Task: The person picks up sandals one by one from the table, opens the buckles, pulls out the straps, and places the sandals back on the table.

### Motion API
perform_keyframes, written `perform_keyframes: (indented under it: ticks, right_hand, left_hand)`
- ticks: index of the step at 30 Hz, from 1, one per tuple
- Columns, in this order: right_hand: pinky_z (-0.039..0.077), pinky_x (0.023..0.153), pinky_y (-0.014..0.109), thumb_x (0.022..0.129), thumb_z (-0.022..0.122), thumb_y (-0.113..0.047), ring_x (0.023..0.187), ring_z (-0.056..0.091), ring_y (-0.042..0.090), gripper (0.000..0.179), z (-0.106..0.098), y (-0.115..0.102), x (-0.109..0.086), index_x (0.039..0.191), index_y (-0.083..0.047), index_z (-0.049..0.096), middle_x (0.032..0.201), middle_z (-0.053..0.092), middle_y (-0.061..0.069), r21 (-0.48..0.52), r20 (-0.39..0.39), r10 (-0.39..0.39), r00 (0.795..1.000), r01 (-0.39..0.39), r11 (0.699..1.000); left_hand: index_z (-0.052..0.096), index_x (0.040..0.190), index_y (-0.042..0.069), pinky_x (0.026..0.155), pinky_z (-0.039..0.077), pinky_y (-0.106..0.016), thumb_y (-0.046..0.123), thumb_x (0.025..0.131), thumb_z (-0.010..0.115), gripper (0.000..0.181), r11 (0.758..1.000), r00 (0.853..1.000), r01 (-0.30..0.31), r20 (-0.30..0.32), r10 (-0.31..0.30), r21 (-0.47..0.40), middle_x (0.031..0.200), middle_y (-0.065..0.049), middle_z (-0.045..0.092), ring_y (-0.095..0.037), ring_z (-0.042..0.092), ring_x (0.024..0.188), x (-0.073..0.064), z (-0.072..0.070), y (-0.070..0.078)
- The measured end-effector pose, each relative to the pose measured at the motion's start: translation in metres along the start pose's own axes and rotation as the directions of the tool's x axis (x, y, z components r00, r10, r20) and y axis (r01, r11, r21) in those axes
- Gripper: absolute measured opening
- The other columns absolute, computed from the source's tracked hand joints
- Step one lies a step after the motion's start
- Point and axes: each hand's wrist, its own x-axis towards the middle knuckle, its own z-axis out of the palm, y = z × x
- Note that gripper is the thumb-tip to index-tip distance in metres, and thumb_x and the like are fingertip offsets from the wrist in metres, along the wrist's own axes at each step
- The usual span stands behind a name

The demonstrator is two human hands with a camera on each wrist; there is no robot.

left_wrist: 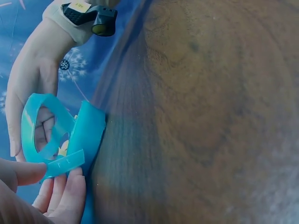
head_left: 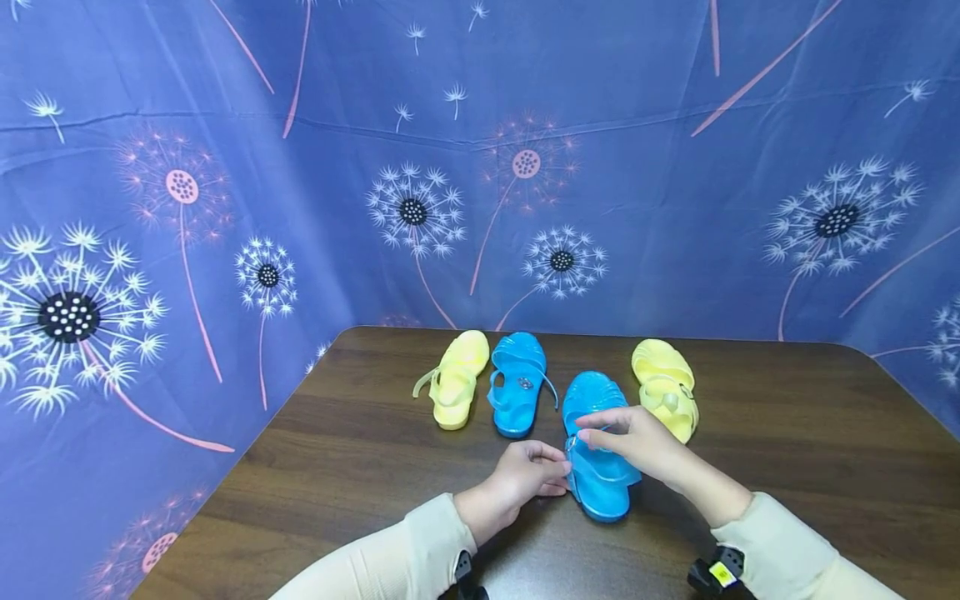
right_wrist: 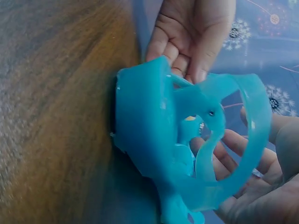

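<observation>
On the table (head_left: 337,467) lie two yellow sandals (head_left: 462,367) and two blue sandals (head_left: 596,396), left fingers (left_wrist: 70,198) pinching one strap (left_wrist: 67,163), right fingers (head_left: 604,419) spread.

From here I see a screened-off nook, room type unclear: dandelion-print fabric (head_left: 645,250) at twelve o'clock, wood-grain worktop (head_left: 337,467) at six.

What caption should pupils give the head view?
Left hand holds a blue sandal, right hand close by; another blue one and two yellow ones behind.
</observation>
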Motion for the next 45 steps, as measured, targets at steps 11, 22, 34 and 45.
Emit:
perform_keyframes:
  ticks: [11, 22, 34, 45]
  right_hand:
    - [0.06, 0.069, 0.032, 0.088, 0.072, -0.024, 0.075, 0.07, 0.018, 0.03, 0.012, 0.003, 0.002, 0.106, -0.001, 0.073, 0.097, 0.074, 0.01, 0.047, -0.025, 0.014, 1.0, -0.013, 0.999]
    - [0.06, 0.073, 0.037, 0.091, 0.067, -0.02, 0.087, 0.069, 0.02, 0.031, 0.011, 0.01, -0.001, 0.111, 0.004, 0.069, 0.101, 0.072, 0.011, 0.135, 0.06, 0.036, 0.998, -0.044, 0.99]
    - [0.059, 0.079, 0.041, 0.092, 0.067, -0.02, 0.095, 0.07, 0.023, 0.029, 0.013, 0.009, -0.004, 0.109, 0.003, 0.067, 0.101, 0.071, 0.01, 0.204, 0.061, 0.096, 0.993, -0.107, 0.973]
    - [0.059, 0.081, 0.041, 0.092, 0.067, -0.021, 0.093, 0.067, 0.019, 0.03, 0.016, 0.007, -0.005, 0.111, 0.002, 0.067, 0.099, 0.069, 0.007, 0.176, 0.055, 0.125, 0.991, -0.133, 0.975]
  left_hand:
    - [0.067, 0.092, -0.002, 0.069, 0.061, -0.033, 0.007, 0.084, 0.072, 0.012, 0.999, 0.999, -0.016, -0.049, 0.019, 0.05, 0.077, -0.01, 0.07, -0.014, 0.068, 0.064, 0.0, 0.0, 0.002]
    - [0.065, 0.093, -0.003, 0.069, 0.06, -0.032, 0.001, 0.083, 0.069, 0.011, 0.999, 0.998, -0.034, -0.042, 0.035, 0.025, 0.075, -0.011, 0.07, -0.014, 0.068, 0.065, -0.001, 0.001, 0.001]
    - [0.068, 0.091, -0.003, 0.066, 0.06, -0.032, 0.004, 0.083, 0.068, 0.01, 0.991, 0.997, -0.071, -0.026, 0.074, 0.111, 0.074, -0.01, 0.071, -0.016, 0.068, 0.063, 0.0, 0.001, 0.004]
    - [0.073, 0.086, 0.004, 0.051, 0.049, -0.02, 0.006, 0.082, 0.074, 0.005, 0.893, 0.98, -0.193, 0.03, 0.198, 0.406, 0.069, -0.002, 0.07, -0.008, 0.064, 0.06, 0.007, -0.009, 0.011]
